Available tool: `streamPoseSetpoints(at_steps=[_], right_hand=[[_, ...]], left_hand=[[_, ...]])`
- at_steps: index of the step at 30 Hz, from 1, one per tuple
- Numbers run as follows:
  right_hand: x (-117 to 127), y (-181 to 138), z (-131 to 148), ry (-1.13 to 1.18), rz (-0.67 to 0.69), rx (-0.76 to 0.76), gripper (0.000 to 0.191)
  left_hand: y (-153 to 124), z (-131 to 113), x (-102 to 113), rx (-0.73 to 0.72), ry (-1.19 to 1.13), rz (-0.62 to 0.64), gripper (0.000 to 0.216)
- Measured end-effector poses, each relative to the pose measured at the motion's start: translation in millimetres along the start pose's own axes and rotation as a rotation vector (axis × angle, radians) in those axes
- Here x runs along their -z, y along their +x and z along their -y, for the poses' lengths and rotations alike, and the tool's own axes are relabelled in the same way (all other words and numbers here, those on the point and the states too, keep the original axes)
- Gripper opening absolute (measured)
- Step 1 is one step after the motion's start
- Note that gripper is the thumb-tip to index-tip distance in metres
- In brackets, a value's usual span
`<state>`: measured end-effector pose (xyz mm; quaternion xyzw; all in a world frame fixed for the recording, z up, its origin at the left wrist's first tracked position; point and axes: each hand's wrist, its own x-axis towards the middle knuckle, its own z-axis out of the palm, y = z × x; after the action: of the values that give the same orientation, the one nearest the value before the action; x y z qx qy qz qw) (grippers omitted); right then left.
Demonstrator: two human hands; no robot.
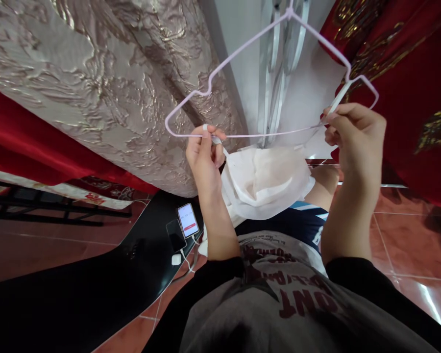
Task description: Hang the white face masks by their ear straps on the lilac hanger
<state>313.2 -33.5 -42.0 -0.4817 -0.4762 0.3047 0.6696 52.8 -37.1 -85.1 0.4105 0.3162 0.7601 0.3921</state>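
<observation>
The left hand (206, 152) pinches a white strap (216, 140) at the lilac hanger (250, 41); the right hand's (356, 132) fingers pinch another strap (340, 97) near its notch. White fabric (270, 179) is below.

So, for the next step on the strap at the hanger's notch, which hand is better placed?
Probably the right hand: it pinches the white strap just below that notch, while the left hand is across at the hanger's bottom bar.

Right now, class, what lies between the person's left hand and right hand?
In the head view, the lower bar of the pale purple hanger runs between the left hand and right hand; white cloth shows just below it.
</observation>
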Motion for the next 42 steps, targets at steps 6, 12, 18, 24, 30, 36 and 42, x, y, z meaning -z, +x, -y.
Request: streamPoseSetpoints(at_steps=[6,12,18,24,30,36,42], right_hand=[[5,22,20,0.007,0.028,0.251,0.022],[73,79,-43,0.009,-0.077,0.756,0.038],[69,47,-48,0.099,-0.037,0.776,0.032],[-7,-13,-12,-0.242,0.277,0.554,0.028],[-15,-24,-34,-0.417,0.297,0.631,0.025],[-13,-30,-39,-0.429,0.233,0.624,0.033],[-8,-31,-39,-0.415,0.143,0.618,0.023]], left_hand=[[1,7,-6,-0.093,0.005,-0.078,0.032],[0,3,-7,-0.032,-0.028,-0.070,0.025],[-4,0,-8,0.045,-0.075,-0.021,0.021],[-11,6,-13,0.070,-0.098,-0.031,0.021],[-3,5,16,0.043,-0.035,-0.106,0.007],[11,-3,55,-0.208,0.076,-0.302,0.033],[32,-13,57,-0.572,0.261,-0.174,0.028]])
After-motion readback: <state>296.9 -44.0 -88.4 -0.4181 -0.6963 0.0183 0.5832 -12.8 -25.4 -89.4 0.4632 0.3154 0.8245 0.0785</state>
